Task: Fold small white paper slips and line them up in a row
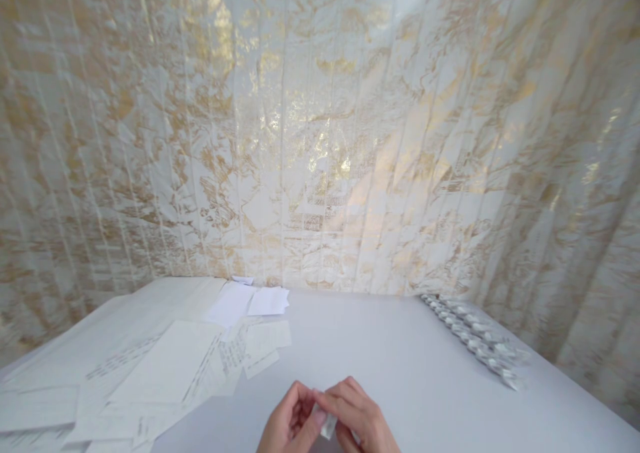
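Note:
My left hand [293, 421] and my right hand [364, 416] meet low in the middle, above the white table. Between them is a small, pale, folded piece that looks like paper [328, 429]. The left thumb presses against its upper end, and the right fingers lie over and behind it. Both hands are closed around it, with their fingertips touching at the top. Part of the piece is hidden by the fingers, and its exact shape cannot be made out.
White paper sheets and slips [165, 363], some printed, overlap on the left of the table [395, 366]. Smaller white slips [269, 300] lie toward the back. Rows of small silvery-white folded pieces [470, 340] run along the right edge. A gold-patterned curtain [320, 140] hangs behind.

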A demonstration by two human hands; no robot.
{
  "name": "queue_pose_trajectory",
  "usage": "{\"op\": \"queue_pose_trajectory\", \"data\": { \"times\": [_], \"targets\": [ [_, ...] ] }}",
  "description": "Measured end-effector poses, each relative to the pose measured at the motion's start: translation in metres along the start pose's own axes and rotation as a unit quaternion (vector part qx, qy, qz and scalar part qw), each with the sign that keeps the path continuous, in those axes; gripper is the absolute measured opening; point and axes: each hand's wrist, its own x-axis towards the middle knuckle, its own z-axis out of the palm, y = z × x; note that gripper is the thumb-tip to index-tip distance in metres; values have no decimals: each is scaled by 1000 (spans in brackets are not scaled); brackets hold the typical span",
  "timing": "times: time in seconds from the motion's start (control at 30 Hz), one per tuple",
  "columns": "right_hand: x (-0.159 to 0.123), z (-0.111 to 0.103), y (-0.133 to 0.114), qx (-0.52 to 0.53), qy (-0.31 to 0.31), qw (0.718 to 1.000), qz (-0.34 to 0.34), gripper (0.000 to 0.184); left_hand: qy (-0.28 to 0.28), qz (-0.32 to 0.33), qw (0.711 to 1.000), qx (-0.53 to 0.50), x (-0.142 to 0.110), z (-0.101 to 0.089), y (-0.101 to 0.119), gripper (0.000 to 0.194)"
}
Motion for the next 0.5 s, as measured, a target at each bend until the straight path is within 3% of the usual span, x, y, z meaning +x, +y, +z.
{"op": "queue_pose_trajectory", "data": {
  "times": [0.1, 0.27, 0.5],
  "targets": [
    [-3, 0, -1, 56, 9, 998, 26, 45, 5, -3, 1000, 15, 0, -2, 5, 58],
    [-3, -1, -4, 162, 53, 977, 132, 33, -27, -6, 999, 47, -5, -2, 15, 60],
    [2, 1, -7, 182, 53, 952, 241, 53, -33, -3, 992, 122, -7, 0, 17, 60]
  ]
}}
